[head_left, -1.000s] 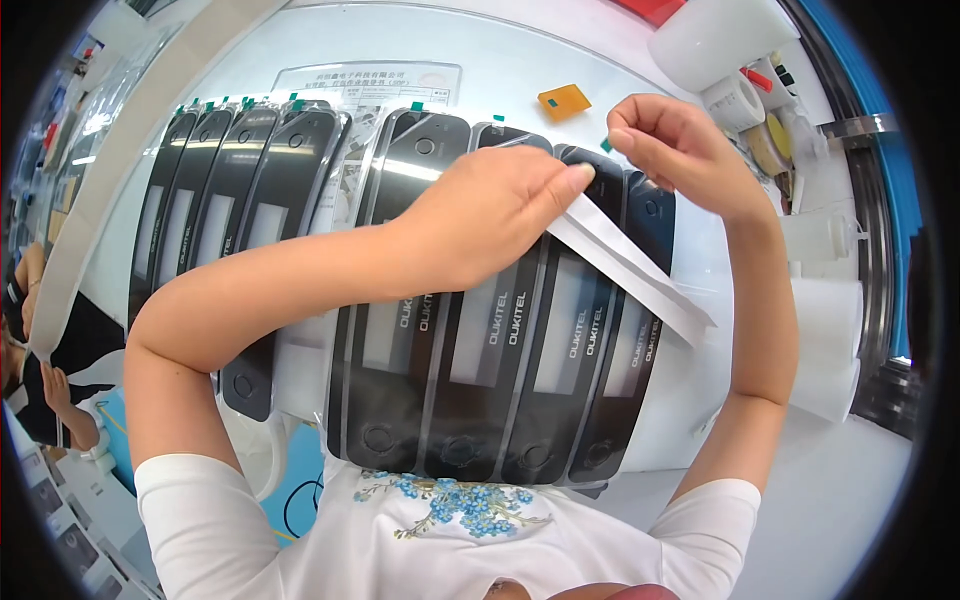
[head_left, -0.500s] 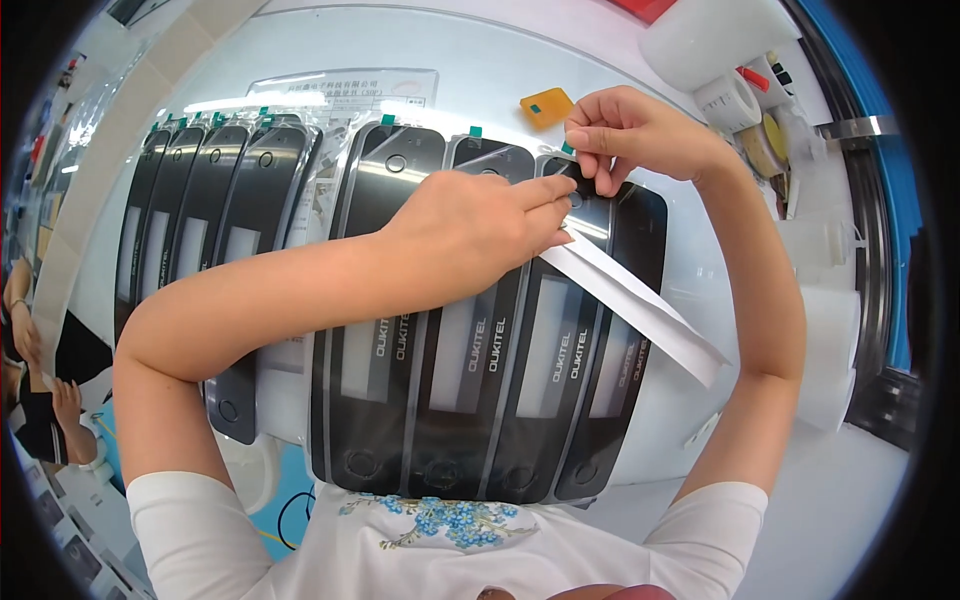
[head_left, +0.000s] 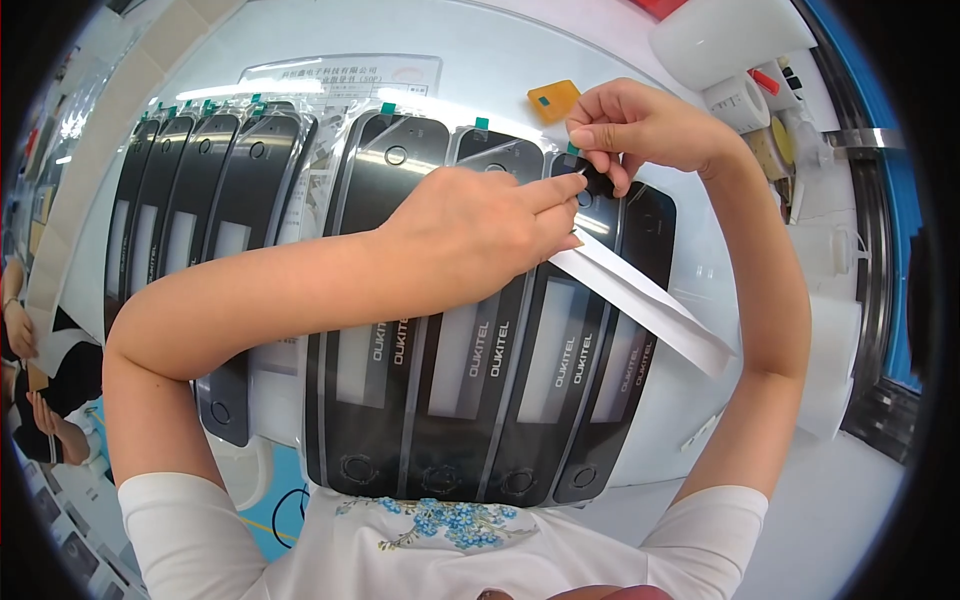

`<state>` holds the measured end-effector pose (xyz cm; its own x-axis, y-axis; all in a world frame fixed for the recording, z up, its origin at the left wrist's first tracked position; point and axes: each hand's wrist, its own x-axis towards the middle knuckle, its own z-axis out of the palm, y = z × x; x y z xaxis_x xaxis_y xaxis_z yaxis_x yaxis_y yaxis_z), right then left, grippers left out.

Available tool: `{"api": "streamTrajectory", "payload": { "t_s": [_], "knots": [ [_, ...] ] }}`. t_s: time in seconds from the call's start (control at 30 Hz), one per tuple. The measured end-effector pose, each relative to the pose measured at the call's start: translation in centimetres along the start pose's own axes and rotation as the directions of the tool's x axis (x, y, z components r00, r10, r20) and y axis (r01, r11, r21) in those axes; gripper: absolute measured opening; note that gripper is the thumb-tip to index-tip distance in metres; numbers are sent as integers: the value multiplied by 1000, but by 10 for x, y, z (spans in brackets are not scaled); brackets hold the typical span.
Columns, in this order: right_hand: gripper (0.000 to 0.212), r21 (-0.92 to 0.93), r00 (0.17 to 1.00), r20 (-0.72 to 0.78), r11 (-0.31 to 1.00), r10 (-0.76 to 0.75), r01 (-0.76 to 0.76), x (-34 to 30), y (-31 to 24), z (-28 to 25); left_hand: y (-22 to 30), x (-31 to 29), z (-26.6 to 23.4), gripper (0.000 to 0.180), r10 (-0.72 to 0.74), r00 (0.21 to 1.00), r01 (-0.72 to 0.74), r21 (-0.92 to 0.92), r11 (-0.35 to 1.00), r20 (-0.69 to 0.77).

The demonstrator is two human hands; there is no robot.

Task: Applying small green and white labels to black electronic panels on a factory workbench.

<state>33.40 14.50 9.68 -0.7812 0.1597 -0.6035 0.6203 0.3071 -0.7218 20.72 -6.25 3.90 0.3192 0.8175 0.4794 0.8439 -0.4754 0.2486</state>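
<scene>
A row of several black phone-front panels (head_left: 371,250) lies under clear film on the table in front of me. Each has a pale rectangle, a round hole, and several carry a green tab at the top edge. My left hand (head_left: 480,228) reaches across the row, fingers closed on a folded white paper strip (head_left: 650,303) that slants down over the right-hand panels. Its index fingertip rests by the top of the third panel (head_left: 548,350). At that panel's top edge my right hand (head_left: 630,130) pinches around a small green tab (head_left: 573,149); the fingertips partly hide it.
A second row of black panels (head_left: 230,245) lies to the left. Behind are a printed sheet (head_left: 345,75) and an orange card (head_left: 553,101). White rolls (head_left: 735,102) and tape (head_left: 770,150) stand at the right. Another person's hands (head_left: 45,415) show far left.
The view has shifted slightly, so the panels sit a little differently. Both my hands keep nearly the same positions and grips at the third panel's top.
</scene>
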Motion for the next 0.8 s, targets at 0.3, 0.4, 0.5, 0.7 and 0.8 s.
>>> {"api": "streamTrajectory", "payload": {
  "t_s": [0.3, 0.4, 0.5, 0.7, 0.8],
  "knots": [
    [25, -10, 1000, -9, 1000, 24, -24, 0, -3, 1, 3, 6, -9, 22, -99, 989, 99, 0, 995, 110],
    [24, -41, 995, -86, 997, 57, -60, -10, -10, 9, 2, 5, -9, 22, -118, 992, 122, -87, 989, 54],
    [28, 75, 978, -189, 991, -93, 109, -35, -12, 16, -10, 5, -10, 24, -257, 966, 229, -406, 885, -16],
    [24, -26, 981, -149, 992, -122, 120, -65, -14, 46, 8, 17, -32, 29, -448, 746, 610, -775, 164, 493],
    [23, 218, 936, -334, 957, -111, 192, -69, -17, 58, 12, 19, -29, 27, -431, 747, 602, -790, 116, 506]
  ]
}}
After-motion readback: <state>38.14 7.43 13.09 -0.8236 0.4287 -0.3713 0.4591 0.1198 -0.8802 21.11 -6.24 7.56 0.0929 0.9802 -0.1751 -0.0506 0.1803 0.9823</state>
